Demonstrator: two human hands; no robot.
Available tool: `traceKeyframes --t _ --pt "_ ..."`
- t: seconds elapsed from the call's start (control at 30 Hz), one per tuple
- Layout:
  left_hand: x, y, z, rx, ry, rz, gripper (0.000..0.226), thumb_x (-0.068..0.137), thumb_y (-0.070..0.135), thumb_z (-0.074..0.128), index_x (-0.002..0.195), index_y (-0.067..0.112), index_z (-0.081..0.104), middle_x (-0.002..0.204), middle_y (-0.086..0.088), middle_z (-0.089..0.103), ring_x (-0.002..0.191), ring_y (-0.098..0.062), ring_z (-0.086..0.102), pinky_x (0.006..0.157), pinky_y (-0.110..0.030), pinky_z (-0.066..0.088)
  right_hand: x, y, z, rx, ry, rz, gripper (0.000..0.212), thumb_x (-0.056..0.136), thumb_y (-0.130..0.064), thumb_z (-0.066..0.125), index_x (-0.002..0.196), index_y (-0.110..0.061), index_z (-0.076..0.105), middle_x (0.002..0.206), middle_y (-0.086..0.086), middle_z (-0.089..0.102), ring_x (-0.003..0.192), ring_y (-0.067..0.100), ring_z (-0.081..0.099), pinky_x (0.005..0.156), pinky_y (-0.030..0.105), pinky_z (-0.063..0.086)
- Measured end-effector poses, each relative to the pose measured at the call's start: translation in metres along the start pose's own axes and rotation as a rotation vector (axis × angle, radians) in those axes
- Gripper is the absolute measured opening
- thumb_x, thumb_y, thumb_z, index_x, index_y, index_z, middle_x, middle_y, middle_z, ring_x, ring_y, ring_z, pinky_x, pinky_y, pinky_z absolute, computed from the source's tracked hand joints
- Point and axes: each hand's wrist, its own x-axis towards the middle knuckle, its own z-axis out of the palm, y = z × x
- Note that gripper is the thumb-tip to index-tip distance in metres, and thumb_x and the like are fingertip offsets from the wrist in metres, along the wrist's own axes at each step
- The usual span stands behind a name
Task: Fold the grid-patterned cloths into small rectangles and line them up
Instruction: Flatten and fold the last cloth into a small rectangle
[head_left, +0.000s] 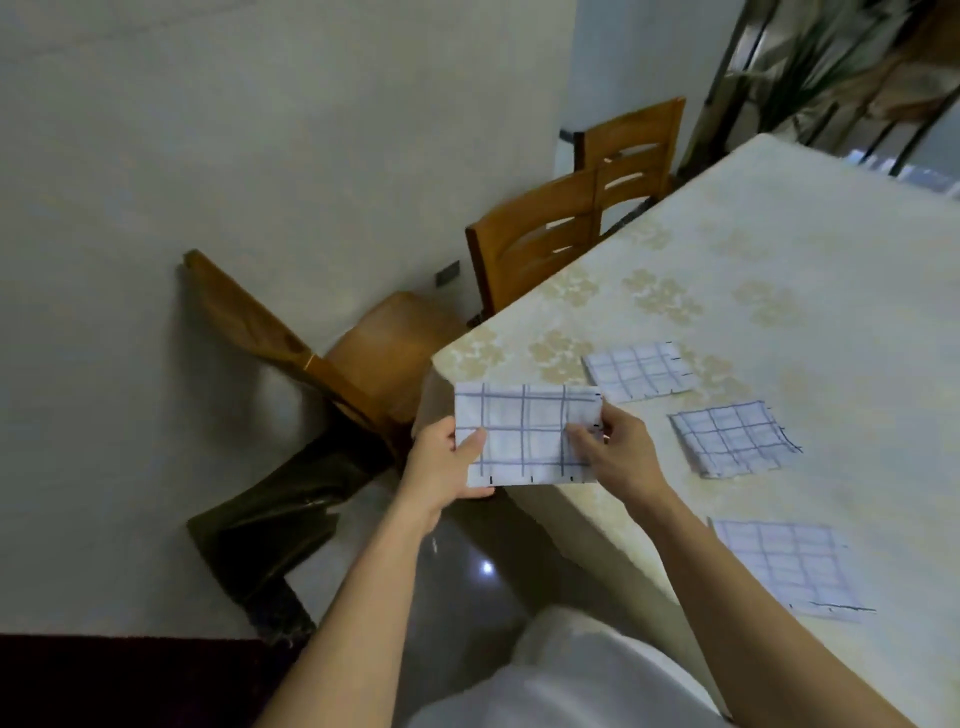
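My left hand (449, 460) and right hand (615, 449) each clamp a grip on one short end of the grid-patterned cloth (524, 434), long axis crosswise mid-frame, with three folded cloths (732, 436) on the bench (779, 249) rightward, nearer my right.

The head camera is looking forward and down from just off the near corner of the table (779, 291), facing across it at a slant. It is sitting close: the left hand (444, 462) and right hand (613, 447) are holding a cloth (524, 434) at that corner, with chairs (535, 244) showing beyond its left edge.
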Motion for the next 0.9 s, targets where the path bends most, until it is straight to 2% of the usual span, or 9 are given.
traceKeyframes --t 0.1,0.17,0.23,0.33,0.53,0.7,0.8,0.83,0.9 --pt "0.039 0.005 0.003 0.027 -0.062 -0.043 0.017 0.102 0.013 0.058 0.115 0.021 0.063 0.111 -0.004 0.072 0.098 -0.022 0.070 0.068 -0.041 0.063 0.031 0.008 0.003 -0.066 0.063 0.040 0.014 0.093 -0.023 0.066 0.102 -0.013 0.068 0.094 -0.002 0.069 0.088 0.019 0.064 0.063 0.024 0.043" --pt "0.066 0.009 0.003 0.033 -0.083 -0.056 0.016 0.101 0.011 0.058 0.110 0.023 0.065 0.106 -0.001 0.073 0.094 -0.018 0.071 0.068 -0.040 0.062 0.057 0.009 0.011 -0.089 0.083 0.024 0.016 0.094 -0.022 0.064 0.106 -0.012 0.067 0.095 0.000 0.067 0.089 0.019 0.062 0.062 0.024 0.039" --pt "0.092 0.016 0.000 0.061 -0.084 -0.071 0.018 0.101 0.010 0.058 0.107 0.025 0.064 0.101 0.004 0.074 0.090 -0.015 0.071 0.065 -0.036 0.060 0.089 0.006 0.023 -0.104 0.100 0.014 0.016 0.095 -0.020 0.063 0.106 -0.010 0.067 0.097 0.003 0.066 0.089 0.020 0.060 0.068 0.027 0.039" --pt "0.124 0.027 -0.007 0.135 -0.092 -0.111 0.017 0.102 0.008 0.055 0.112 0.021 0.062 0.100 0.004 0.072 0.087 -0.014 0.071 0.067 -0.032 0.060 0.135 0.001 0.041 -0.129 0.123 0.035 0.015 0.095 -0.023 0.063 0.102 -0.010 0.063 0.094 0.004 0.062 0.088 0.025 0.059 0.070 0.030 0.037" --pt "0.198 0.055 -0.001 0.187 -0.034 -0.151 0.022 0.100 0.005 0.057 0.118 0.018 0.063 0.105 0.000 0.072 0.095 -0.018 0.071 0.066 -0.027 0.061 0.232 -0.015 0.056 -0.097 0.076 0.066 0.030 0.096 -0.025 0.061 0.120 -0.008 0.061 0.110 0.005 0.065 0.098 0.023 0.060 0.076 0.028 0.039" --pt "0.240 0.043 0.027 0.224 -0.024 -0.244 0.021 0.100 0.006 0.059 0.120 0.007 0.066 0.101 -0.004 0.073 0.089 -0.021 0.074 0.073 -0.034 0.063 0.277 0.005 0.056 -0.138 0.031 0.122 0.014 0.097 -0.017 0.056 0.107 -0.012 0.064 0.105 0.009 0.069 0.096 0.030 0.063 0.071 0.028 0.039" --pt "0.255 0.038 0.036 0.245 -0.048 -0.333 0.009 0.099 0.010 0.061 0.104 0.008 0.069 0.089 -0.002 0.073 0.086 -0.024 0.076 0.083 -0.045 0.062 0.293 0.017 0.060 -0.210 0.005 0.174 0.024 0.097 -0.018 0.054 0.120 -0.013 0.063 0.115 0.012 0.069 0.106 0.035 0.062 0.086 0.039 0.050" --pt "0.258 0.038 0.038 0.258 -0.060 -0.358 0.008 0.100 0.011 0.061 0.095 0.013 0.067 0.086 0.000 0.071 0.086 -0.023 0.076 0.083 -0.046 0.061 0.297 0.020 0.061 -0.238 0.000 0.189 0.028 0.097 -0.018 0.054 0.123 -0.014 0.062 0.118 0.012 0.068 0.109 0.036 0.061 0.092 0.043 0.050" --pt "0.266 0.035 0.040 0.289 -0.087 -0.383 0.008 0.100 0.013 0.061 0.094 0.014 0.066 0.088 0.000 0.071 0.083 -0.021 0.076 0.080 -0.044 0.062 0.304 0.026 0.065 -0.276 -0.007 0.206 0.026 0.097 -0.017 0.053 0.122 -0.015 0.062 0.117 0.013 0.068 0.110 0.037 0.061 0.093 0.045 0.049"
